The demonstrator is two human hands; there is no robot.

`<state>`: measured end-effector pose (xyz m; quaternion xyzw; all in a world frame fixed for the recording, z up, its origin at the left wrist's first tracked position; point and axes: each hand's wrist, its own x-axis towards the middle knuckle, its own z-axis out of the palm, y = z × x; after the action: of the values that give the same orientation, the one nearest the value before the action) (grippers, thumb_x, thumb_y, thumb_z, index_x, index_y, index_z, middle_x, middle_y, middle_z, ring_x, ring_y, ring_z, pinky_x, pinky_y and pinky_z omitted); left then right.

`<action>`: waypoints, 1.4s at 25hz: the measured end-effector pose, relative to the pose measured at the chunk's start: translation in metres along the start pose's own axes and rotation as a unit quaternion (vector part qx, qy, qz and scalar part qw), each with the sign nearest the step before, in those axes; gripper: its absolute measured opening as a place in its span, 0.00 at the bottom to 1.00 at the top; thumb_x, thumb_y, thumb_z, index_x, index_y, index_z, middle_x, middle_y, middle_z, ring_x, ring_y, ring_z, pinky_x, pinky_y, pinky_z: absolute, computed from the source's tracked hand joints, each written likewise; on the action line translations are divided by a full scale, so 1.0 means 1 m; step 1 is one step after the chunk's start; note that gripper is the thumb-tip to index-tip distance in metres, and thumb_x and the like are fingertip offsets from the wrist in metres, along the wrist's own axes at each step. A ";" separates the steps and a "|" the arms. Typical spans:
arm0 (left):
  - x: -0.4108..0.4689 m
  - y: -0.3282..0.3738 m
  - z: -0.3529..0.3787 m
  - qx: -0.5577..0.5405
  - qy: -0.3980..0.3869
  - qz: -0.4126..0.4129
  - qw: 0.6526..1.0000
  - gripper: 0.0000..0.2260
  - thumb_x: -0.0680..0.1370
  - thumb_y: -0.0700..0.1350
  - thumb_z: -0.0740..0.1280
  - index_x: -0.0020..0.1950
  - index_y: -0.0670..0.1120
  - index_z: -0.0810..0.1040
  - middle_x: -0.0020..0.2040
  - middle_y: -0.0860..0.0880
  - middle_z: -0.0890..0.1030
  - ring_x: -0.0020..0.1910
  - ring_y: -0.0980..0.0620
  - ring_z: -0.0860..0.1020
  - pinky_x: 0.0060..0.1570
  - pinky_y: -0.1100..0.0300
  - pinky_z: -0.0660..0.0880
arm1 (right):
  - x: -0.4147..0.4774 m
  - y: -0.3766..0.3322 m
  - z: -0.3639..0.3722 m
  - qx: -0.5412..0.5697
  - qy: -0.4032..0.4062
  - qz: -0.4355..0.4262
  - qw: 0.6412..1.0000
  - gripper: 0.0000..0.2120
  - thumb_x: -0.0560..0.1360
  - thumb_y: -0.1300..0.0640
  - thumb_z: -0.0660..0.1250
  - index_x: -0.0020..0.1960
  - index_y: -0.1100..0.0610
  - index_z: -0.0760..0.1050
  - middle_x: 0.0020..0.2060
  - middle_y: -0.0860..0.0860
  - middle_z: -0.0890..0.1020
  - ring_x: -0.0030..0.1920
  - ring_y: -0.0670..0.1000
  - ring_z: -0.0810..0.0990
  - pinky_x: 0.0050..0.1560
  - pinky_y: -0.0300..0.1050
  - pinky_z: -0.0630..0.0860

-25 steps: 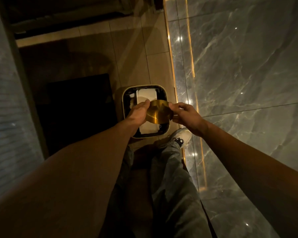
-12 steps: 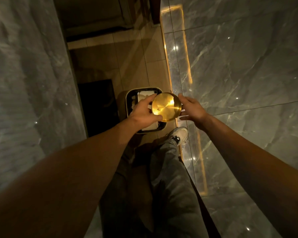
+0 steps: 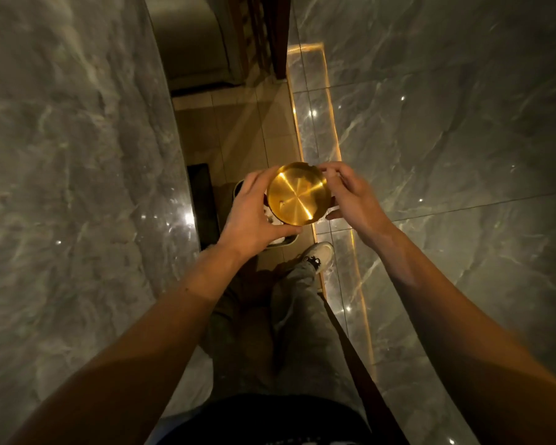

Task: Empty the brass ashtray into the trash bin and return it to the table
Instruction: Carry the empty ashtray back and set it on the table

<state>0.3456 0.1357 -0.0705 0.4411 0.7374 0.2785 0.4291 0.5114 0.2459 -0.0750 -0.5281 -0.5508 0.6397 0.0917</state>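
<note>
The round brass ashtray is held level with its open side up, and a few small specks lie inside it. My left hand grips its left rim and underside. My right hand pinches its right rim between fingers and thumb. The trash bin stands on the floor directly below and is mostly hidden by my hands and the ashtray. Only a bit of its light rim and some white paper inside show.
A grey marble surface fills the left side, and a marble wall with a glowing amber strip rises on the right. A narrow tiled floor runs between them. Beside the bin lies a dark mat. My leg and white shoe are below the bin.
The ashtray went from tipped over the bin to upright, open side up, and rose toward me with both hands. The marble surface on the left came further into view.
</note>
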 end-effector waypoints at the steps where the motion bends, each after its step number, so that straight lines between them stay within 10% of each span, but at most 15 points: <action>1: -0.007 0.006 -0.009 -0.003 0.007 0.005 1.000 0.47 0.60 0.50 0.83 0.74 0.50 0.65 0.66 0.54 0.68 0.64 0.59 0.68 0.66 0.63 0.68 | -0.009 -0.010 -0.002 -0.004 -0.024 -0.022 0.999 0.13 0.82 0.50 0.58 0.64 0.52 0.74 0.55 0.55 0.79 0.46 0.50 0.81 0.37 0.41 0.80; 7: -0.052 0.033 -0.080 0.007 0.033 0.048 0.998 0.46 0.59 0.53 0.83 0.73 0.49 0.67 0.67 0.53 0.69 0.65 0.57 0.69 0.64 0.66 0.67 | -0.052 -0.073 0.005 -0.093 -0.134 -0.146 0.976 0.30 0.71 0.53 0.75 0.70 0.53 0.70 0.66 0.50 0.75 0.64 0.46 0.75 0.63 0.47 0.75; 12: -0.094 0.031 -0.139 -0.023 0.074 0.075 0.994 0.47 0.57 0.57 0.82 0.73 0.49 0.68 0.67 0.51 0.72 0.66 0.58 0.72 0.63 0.67 0.69 | -0.086 -0.116 0.049 -0.129 -0.161 -0.207 0.956 0.45 0.62 0.49 0.80 0.74 0.53 0.64 0.68 0.48 0.73 0.69 0.44 0.71 0.66 0.42 0.72; 30: -0.245 -0.055 -0.300 -0.080 0.169 0.104 0.977 0.43 0.59 0.53 0.82 0.71 0.52 0.68 0.65 0.65 0.72 0.66 0.61 0.73 0.64 0.66 0.70 | -0.156 -0.182 0.255 -0.201 -0.165 -0.319 0.911 0.44 0.61 0.47 0.80 0.72 0.55 0.68 0.67 0.49 0.74 0.66 0.47 0.74 0.65 0.54 0.74; 35: -0.261 -0.051 -0.292 -0.099 0.190 0.084 0.973 0.44 0.59 0.53 0.82 0.72 0.47 0.69 0.67 0.55 0.75 0.67 0.58 0.73 0.65 0.62 0.72 | -0.165 -0.185 0.256 -0.210 -0.177 -0.332 0.902 0.44 0.61 0.43 0.78 0.73 0.55 0.67 0.67 0.49 0.73 0.67 0.45 0.72 0.67 0.51 0.72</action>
<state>0.1313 -0.1294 0.1294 0.3960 0.7344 0.4638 0.2978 0.2968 0.0442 0.1259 -0.1994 -0.8232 0.5245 0.0865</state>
